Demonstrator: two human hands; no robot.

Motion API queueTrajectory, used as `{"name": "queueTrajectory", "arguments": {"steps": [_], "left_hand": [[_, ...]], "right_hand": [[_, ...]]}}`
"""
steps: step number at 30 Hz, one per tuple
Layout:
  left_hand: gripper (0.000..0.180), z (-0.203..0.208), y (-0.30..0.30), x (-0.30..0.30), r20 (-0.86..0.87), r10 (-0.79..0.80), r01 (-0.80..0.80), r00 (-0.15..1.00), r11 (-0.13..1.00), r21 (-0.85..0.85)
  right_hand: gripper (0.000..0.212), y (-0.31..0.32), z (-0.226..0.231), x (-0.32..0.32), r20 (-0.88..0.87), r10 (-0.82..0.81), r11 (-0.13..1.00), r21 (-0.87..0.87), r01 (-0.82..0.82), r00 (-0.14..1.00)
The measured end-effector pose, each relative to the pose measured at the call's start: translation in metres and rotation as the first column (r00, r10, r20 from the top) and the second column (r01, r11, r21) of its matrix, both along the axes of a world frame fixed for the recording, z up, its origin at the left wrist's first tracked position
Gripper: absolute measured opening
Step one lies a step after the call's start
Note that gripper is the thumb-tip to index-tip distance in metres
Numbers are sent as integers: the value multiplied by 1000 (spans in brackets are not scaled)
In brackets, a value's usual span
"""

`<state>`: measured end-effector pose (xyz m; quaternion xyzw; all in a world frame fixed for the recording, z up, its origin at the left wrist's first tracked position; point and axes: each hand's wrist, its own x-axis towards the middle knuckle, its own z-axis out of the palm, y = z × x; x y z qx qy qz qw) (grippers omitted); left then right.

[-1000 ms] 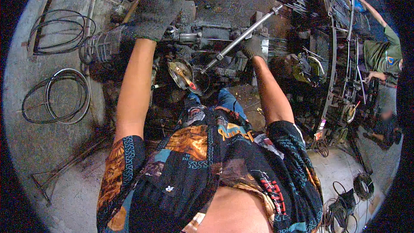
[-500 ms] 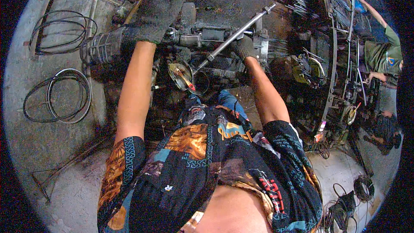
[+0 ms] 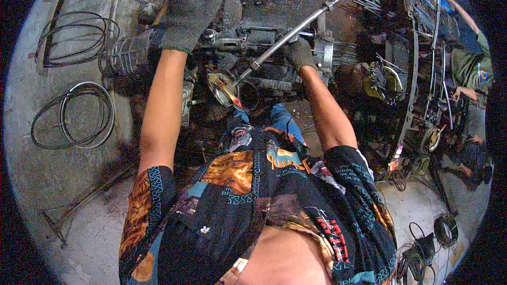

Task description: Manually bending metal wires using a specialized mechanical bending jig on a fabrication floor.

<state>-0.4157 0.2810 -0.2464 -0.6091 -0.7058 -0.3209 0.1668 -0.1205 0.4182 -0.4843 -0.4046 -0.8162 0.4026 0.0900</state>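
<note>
My left hand [image 3: 191,16], in a dark work glove, is raised over the left part of a greasy dark machine [image 3: 253,42]. Its fingers are stretched out, and a bare fingertip shows at the glove. A metal rod [image 3: 285,39] with collars slants across the machine, from the upper right down to a round dish [image 3: 219,87]. In that dish lies a long thin tool [image 3: 232,97] with a red end. My right hand [image 3: 300,54], also gloved, is curled at the machine just under the rod. Its fingertips are hidden, so what it grips cannot be made out.
Thin metal wires [image 3: 346,53] extend right of the machine. Black cable coils [image 3: 79,116] lie on the floor at left. A rack with long bars [image 3: 434,37] stands at right, where another person in a green shirt [image 3: 470,66] works. More cables [image 3: 414,264] lie at lower right.
My left hand has risen slightly toward the upper edge. My right hand stays by the rod, shifted only a little. The whole view has moved slightly.
</note>
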Motion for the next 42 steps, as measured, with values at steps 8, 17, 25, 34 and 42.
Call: {"name": "queueTrajectory", "arguments": {"steps": [8, 17, 25, 34, 42], "left_hand": [[24, 78, 10, 43, 77, 247, -203, 966, 907, -369], [23, 85, 32, 24, 199, 254, -99, 946, 814, -572], [23, 93, 30, 67, 139, 312, -238, 940, 890, -390], [26, 91, 22, 29, 27, 353, -283, 935, 792, -541], [25, 88, 31, 34, 70, 382, -292, 921, 800, -524]], "right_hand": [[31, 9, -17, 2, -301, 38, 956, 289, 53, 953], [42, 14, -84, -14, -435, 76, 984, 181, 4, 897], [20, 5, -18, -17, -331, 47, 998, 60, -29, 942], [28, 1, -30, -20, -359, 61, 997, 59, -42, 931], [25, 8, -54, -9, -332, 151, 977, 193, -90, 931]]}}
